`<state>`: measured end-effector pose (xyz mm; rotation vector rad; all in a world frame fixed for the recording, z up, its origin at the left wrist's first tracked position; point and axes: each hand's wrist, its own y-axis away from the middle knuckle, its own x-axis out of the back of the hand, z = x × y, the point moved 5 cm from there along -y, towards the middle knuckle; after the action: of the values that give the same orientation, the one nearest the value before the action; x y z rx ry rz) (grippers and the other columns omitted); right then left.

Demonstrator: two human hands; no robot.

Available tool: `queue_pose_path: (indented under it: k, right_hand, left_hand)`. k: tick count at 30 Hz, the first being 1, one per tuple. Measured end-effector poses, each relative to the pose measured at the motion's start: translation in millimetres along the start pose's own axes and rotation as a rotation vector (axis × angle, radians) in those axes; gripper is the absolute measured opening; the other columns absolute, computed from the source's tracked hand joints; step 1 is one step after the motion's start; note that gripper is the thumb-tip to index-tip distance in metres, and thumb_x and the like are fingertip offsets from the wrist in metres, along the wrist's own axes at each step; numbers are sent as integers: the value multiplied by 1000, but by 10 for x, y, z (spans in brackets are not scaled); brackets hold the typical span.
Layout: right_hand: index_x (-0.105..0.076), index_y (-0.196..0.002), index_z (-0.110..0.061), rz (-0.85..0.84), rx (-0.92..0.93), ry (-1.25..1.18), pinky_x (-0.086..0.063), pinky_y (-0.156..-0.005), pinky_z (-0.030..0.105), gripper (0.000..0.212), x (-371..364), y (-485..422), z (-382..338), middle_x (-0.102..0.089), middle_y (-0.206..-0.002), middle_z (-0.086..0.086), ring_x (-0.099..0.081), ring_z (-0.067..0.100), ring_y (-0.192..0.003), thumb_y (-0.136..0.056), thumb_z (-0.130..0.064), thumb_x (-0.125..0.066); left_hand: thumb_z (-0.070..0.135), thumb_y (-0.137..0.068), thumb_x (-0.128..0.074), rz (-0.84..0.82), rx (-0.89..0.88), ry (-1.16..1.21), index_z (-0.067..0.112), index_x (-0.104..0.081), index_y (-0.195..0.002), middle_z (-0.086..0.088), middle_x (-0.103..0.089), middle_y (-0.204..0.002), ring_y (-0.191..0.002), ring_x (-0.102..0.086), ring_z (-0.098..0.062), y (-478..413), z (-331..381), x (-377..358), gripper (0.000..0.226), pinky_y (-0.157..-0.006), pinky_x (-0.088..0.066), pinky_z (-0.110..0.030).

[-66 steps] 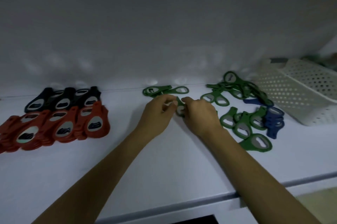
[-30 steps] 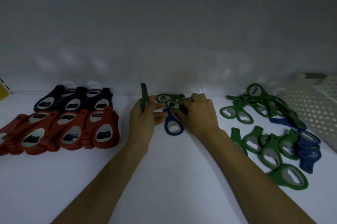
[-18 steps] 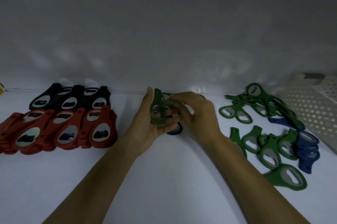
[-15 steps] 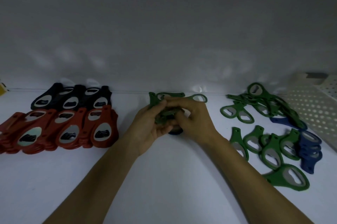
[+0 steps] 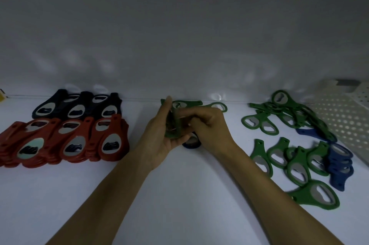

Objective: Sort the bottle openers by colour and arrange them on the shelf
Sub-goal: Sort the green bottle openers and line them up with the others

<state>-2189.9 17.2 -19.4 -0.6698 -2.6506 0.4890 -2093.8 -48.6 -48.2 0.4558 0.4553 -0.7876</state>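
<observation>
1. Red bottle openers lie in overlapping rows at the left of the frame. Black bottle openers are ranked behind them against the back wall. Both groups sit just as they did a second ago and look sorted.
2. At centre frame, the left hand cups a bundle of green openers, its fingers curled round it. A second ago it held a single green opener on edge, so the green set appears to be growing.
3. The right hand has closed in from the other side. Its fingertips pinch the same bundle, probably squaring it before it goes down.
4. A blue opener lies on the white shelf under both hands. It was in plain view a second ago and only its rounded end shows now. It likely still has to join its own colour.
5. Two green openers rest flat just behind the hands, near the wall.
6. At the right of the frame, loose green openers are jumbled with blue openers beside a perforated white basket. That pile remains unsorted.
7. No brand, label or writing can be read in the dim light.
</observation>
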Motion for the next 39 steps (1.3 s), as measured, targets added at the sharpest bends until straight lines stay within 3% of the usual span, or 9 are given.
queue_pose_path:
  k: [3,7,11,16,20,24,29,34,39]
  right_hand:
    - [-72,-99,-15,45,-57,-31,-55,-74,24,37,19,-13,44,-71,-95,-6,-69,15,-85,-84,6,-46]
    - [-69,-108,-15,56,-73,798,-49,-78,30,22,213,-86,217,-70,-102,3,-64,22,-92,-90,-17,-56]
    - [-69,-106,-24,-58,-53,1105,-49,-71,31,24,221,-107,284,-71,-94,-1,-63,21,-79,-93,-23,-49]
    - [-64,-114,-12,371,30,708,-49,-74,27,24,448,-31,76,-69,-100,4,-63,18,-84,-95,-11,-49]
    - [-62,-106,-15,571,-85,71,-45,-55,19,16,597,-27,36,-61,-71,-3,-57,11,-62,-97,-10,-50]
    - [-60,-105,-14,462,-164,-327,-40,-42,21,15,530,-66,0,-65,-64,3,-47,9,-44,-95,-6,-52]
    - [-62,-106,-15,273,-187,-410,-55,-59,23,25,238,-124,21,-72,-88,3,-66,11,-64,-90,4,-55]
    - [-49,-134,-12,92,-104,421,-44,-102,36,37,165,-163,202,-55,-131,7,-53,20,-119,-98,-9,-45]
    - [-63,-118,-16,-271,37,931,-42,-98,38,31,-10,-169,280,-62,-121,6,-53,25,-113,-90,-19,-51]
  left_hand:
    - [32,-89,-55,18,29,72,5,-64,-110,-14,-69,-103,-86,-66,-22,0,-12,11,35,-74,-56,-31]
    - [23,-91,-54,75,30,240,7,-66,-96,-10,-71,-78,-62,-67,-18,10,-12,45,21,-54,-56,-25]
    - [33,-93,-52,86,6,249,12,-67,-104,-9,-73,-84,-68,-70,-20,26,24,55,28,-56,-57,-27]
    - [12,-94,-51,97,13,229,2,-63,-99,-12,-72,-78,-64,-70,-19,35,16,36,16,-52,-56,-23]
    - [11,-94,-51,84,-53,137,3,-64,-101,-11,-72,-90,-72,-71,-19,20,27,30,17,-58,-56,-24]
    - [23,-92,-54,50,-95,-8,16,-73,-92,-3,-73,-93,-77,-71,-18,5,19,14,19,-60,-56,-26]
    - [44,-84,-53,-64,-27,-206,21,-66,-106,-5,-74,-95,-71,-71,-19,57,-45,-125,34,-53,-54,-24]
    - [10,-93,-51,58,-55,18,11,-62,-109,-4,-73,-84,-60,-64,-10,60,-1,-15,19,-50,-51,-19]
    - [23,-89,-57,84,-46,178,11,-66,-97,-5,-70,-83,-61,-64,-11,47,10,8,17,-51,-52,-20]
